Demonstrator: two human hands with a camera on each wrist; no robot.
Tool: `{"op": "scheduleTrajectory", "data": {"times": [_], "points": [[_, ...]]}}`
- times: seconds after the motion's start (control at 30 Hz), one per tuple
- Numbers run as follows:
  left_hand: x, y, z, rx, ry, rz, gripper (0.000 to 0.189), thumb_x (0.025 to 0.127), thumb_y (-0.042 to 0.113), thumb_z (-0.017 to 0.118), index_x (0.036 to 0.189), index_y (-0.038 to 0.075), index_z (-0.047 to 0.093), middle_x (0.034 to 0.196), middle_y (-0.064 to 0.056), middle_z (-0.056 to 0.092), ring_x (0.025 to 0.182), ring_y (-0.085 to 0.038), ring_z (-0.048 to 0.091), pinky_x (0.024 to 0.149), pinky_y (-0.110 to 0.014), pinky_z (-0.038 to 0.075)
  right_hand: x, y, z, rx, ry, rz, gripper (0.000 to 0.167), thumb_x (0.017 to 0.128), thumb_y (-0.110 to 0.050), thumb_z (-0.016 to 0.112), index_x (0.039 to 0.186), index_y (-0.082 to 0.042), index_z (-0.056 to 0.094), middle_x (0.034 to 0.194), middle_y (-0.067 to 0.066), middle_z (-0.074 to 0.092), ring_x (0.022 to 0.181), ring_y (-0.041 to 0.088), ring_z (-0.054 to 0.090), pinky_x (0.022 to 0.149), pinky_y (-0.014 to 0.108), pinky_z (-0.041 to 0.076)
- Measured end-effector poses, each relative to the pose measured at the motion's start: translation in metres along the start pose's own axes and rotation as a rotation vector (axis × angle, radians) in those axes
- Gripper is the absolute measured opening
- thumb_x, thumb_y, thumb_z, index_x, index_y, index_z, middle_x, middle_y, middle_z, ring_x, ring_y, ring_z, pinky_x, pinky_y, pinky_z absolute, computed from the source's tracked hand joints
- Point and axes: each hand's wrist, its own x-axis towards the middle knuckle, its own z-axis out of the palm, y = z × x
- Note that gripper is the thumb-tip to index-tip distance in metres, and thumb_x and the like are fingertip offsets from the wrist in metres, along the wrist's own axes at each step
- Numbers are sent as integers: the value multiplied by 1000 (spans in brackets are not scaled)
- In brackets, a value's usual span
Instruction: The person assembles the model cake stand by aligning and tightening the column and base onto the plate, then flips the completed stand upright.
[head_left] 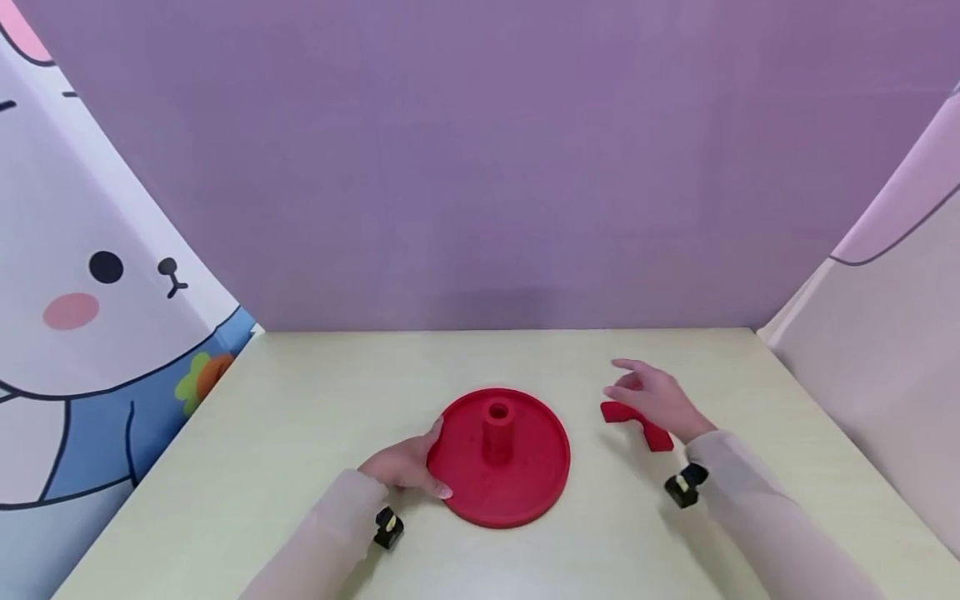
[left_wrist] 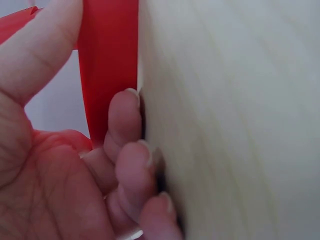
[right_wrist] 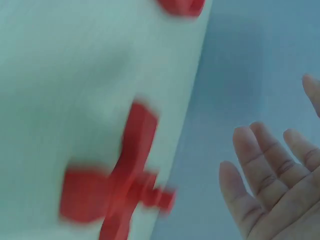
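Note:
A round red base (head_left: 525, 487) with a raised rim and an upright hollow post (head_left: 498, 433) lies on the table. My left hand (head_left: 405, 461) grips its left edge, thumb and fingers spread along the rim. In the left wrist view, curled fingertips (left_wrist: 125, 117) meet the red side wall (left_wrist: 112, 60) close to the tabletop. Over to the right is a red piece (head_left: 656, 435) with angular arms, partly hidden under my right hand (head_left: 660, 402). The right wrist view shows this piece (right_wrist: 135, 145) blurred, with a stubby knob, and the right fingers loosely extended, apart from it.
The pale wooden table (head_left: 337, 375) ends at a purple back panel (head_left: 495, 167). Side panels stand left and right, the left one (head_left: 127, 350) printed with a cartoon animal. Part of a red object (right_wrist: 182, 6) shows at the right wrist view's top edge.

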Motion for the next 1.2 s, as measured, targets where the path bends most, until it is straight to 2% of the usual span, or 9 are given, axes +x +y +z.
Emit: {"op": "scheduleTrajectory", "data": {"times": [0.17,0.37,0.57,0.73,0.87,1.0,1.2], "points": [[-1,3,0,-12,2,-6,113,68,12,86,153,4,12,147,-17,35,126,-35,37,85,-45,50,-8,28,-21,-9,13,-6,58,95,-26,60,139,6,40,118,26,57,105,40,57,85,47,51],[-2,4,0,-6,-1,-18,113,69,12,86,153,4,12,148,-17,34,125,-34,37,84,-43,49,-14,56,-34,-52,30,-16,48,94,-11,59,134,11,44,118,31,55,109,46,53,87,51,49],[-2,4,0,23,-2,-18,112,69,14,86,153,5,12,147,-17,35,123,-33,38,82,-42,49,-7,68,-42,-115,-34,18,48,88,0,62,131,12,46,124,37,48,113,53,45,89,55,46],[-1,4,2,20,-3,-16,111,69,14,85,153,4,13,147,-17,35,122,-33,38,79,-41,49,0,76,-45,-227,-104,44,50,83,3,66,129,12,49,122,37,48,111,52,45,88,57,45],[0,5,3,14,-14,-19,110,70,14,85,153,5,13,146,-17,36,119,-32,38,73,-38,48,4,85,-45,-328,-137,48,49,80,3,70,125,13,52,116,37,51,105,51,48,86,57,46],[-1,5,4,11,-9,-29,111,69,13,85,154,6,14,145,-16,37,114,-32,39,68,-37,46,9,92,-43,-354,-148,36,47,80,0,72,122,13,55,111,33,55,101,47,50,87,58,45],[-2,5,2,14,2,-33,111,69,13,86,154,6,14,145,-16,37,115,-32,39,71,-38,47,17,98,-38,-367,-158,8,45,79,1,72,120,13,56,100,22,60,92,37,53,82,53,47]]}}
